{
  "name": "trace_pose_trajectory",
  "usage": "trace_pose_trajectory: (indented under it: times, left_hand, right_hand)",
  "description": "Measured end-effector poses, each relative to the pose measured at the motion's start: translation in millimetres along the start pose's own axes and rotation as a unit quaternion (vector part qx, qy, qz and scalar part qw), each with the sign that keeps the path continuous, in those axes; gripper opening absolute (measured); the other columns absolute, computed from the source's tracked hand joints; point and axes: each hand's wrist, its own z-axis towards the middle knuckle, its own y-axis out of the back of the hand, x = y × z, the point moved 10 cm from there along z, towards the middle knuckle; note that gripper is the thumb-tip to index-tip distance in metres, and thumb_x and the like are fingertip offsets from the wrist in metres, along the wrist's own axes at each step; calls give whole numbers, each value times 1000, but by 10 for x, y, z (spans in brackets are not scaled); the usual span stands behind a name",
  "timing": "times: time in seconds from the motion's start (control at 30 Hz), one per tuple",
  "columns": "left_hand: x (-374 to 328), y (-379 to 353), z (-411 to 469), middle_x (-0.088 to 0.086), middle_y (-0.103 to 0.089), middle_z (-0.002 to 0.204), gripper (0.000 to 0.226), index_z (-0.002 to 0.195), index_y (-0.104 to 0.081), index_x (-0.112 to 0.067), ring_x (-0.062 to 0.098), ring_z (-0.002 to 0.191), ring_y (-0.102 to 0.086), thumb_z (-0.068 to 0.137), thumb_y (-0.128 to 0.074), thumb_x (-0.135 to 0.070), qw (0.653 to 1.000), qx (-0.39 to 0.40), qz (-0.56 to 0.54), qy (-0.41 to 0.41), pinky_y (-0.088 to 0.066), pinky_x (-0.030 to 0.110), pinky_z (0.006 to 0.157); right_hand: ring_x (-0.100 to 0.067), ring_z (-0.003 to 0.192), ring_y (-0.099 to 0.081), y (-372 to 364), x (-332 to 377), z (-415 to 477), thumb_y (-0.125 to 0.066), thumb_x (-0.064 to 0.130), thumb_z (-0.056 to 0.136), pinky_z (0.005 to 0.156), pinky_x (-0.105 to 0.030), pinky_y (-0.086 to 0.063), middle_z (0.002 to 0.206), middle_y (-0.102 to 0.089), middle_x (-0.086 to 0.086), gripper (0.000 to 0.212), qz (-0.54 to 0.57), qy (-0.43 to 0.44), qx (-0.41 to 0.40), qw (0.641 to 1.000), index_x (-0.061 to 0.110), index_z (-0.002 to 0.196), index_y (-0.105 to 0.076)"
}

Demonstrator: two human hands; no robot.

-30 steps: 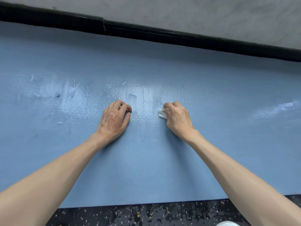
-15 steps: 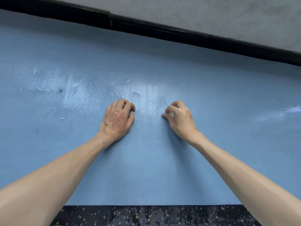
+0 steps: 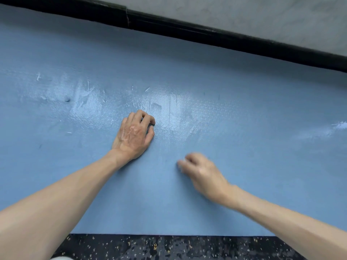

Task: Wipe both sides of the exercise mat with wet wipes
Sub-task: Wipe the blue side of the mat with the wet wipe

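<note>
Your wide blue textured foam exercise mat [image 3: 244, 128] lies flat on the dark speckled floor [image 3: 169, 248], far edge along a black baseboard [image 3: 206, 36]. A wet sheen [image 3: 169, 109] crosses its middle, so you're likely mid-wipe on this upper side; next, cover the dry near strip. Your left hand [image 3: 135, 136] braces on the mat, fingers curled, holding nothing. Your right hand [image 3: 201, 171] is blurred, fingers curled; whether it grips a wipe, I can't tell.
</note>
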Motion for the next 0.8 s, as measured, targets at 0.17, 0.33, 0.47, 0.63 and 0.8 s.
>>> trace_pose_trajectory:
  times: [0.17,0.33,0.47,0.63,0.8]
  left_hand:
    - [-18,1,-4,4,-51,96,25,97,-58,-17,26,82,-49,89,-38,-30,1000,-3,7,1,-42,41,73]
    - [-7,5,-7,5,-51,96,23,97,-58,-16,26,82,-50,89,-40,-28,1000,-5,3,2,-42,41,73]
    - [-3,12,-10,3,-51,95,24,97,-58,-16,25,81,-49,89,-39,-28,1000,-9,-1,2,-42,39,73]
    - [6,9,4,3,-52,96,23,96,-59,-17,24,81,-49,89,-40,-28,1000,-9,-1,-1,-41,38,73]
    - [-13,14,-4,3,-53,95,24,96,-59,-17,23,80,-49,89,-39,-28,1000,-8,-4,-2,-43,38,73]
  right_hand:
    - [-21,79,-42,-317,529,-558,-58,0,88,56,-34,-46,96,-49,-8,23,1,194,140,971,7,110,-56]
    - [-20,87,-45,105,-164,655,-38,37,96,71,-26,-31,97,-47,2,38,-62,77,-28,995,12,117,-57]
    - [-29,72,-47,468,-829,1104,-53,22,96,62,-30,-32,85,-47,-6,24,-71,-145,-118,980,3,83,-56]
    - [-28,93,-50,-128,-22,327,-45,2,94,75,-27,-31,107,-50,-11,28,-16,-1,39,999,5,119,-58]
    - [-17,81,-39,-527,902,-783,-48,11,96,60,-30,-45,99,-42,-2,17,21,187,208,960,14,113,-50]
